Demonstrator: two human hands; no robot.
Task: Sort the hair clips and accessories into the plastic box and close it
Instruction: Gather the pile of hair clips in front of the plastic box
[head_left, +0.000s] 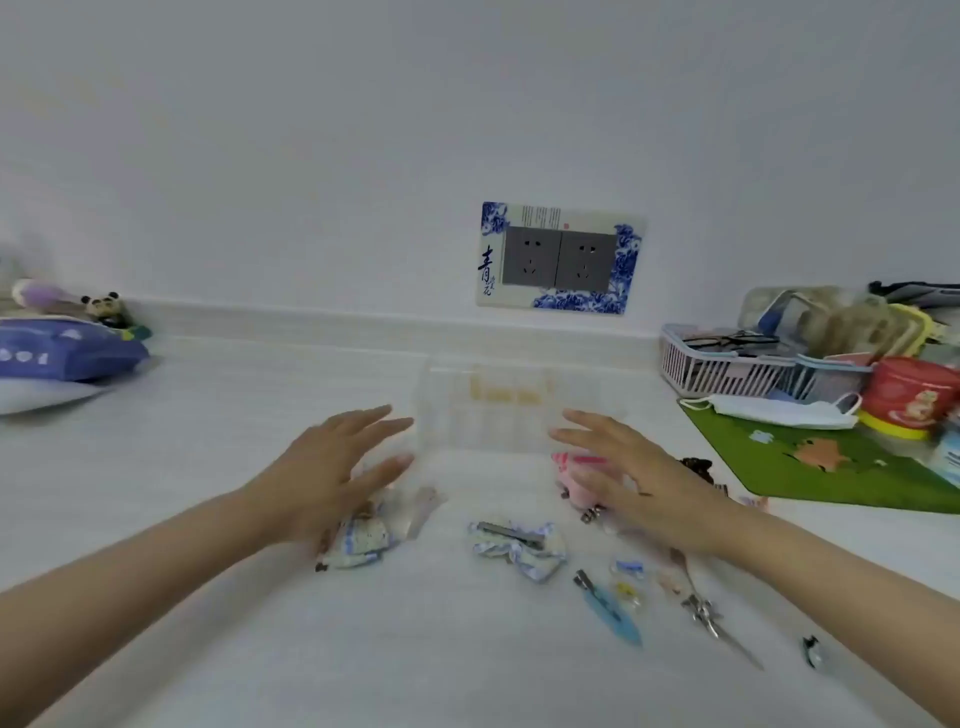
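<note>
A clear plastic box (498, 410) with compartments stands on the white table near the wall, some yellowish pieces inside. My left hand (332, 473) hovers just left of it, fingers spread, holding nothing. Over a pink accessory (569, 467) to the box's right is my right hand (634, 478), also empty with fingers apart. Scattered in front lie a blue-and-white fabric bow clip (519, 545), a second patterned bow (358, 540) under my left hand, a blue leaf-shaped clip (610, 608), small clear clips (628, 579), a silver clip (711, 618) and a small dark clip (811, 652).
A green mat (810, 457) lies at the right with a face mask (774, 410), a red tin (914, 395) and a white basket (727, 364) of clutter. A blue pack (62, 353) and a panda figure (104, 306) sit at the left. A double wall socket (558, 260) is behind.
</note>
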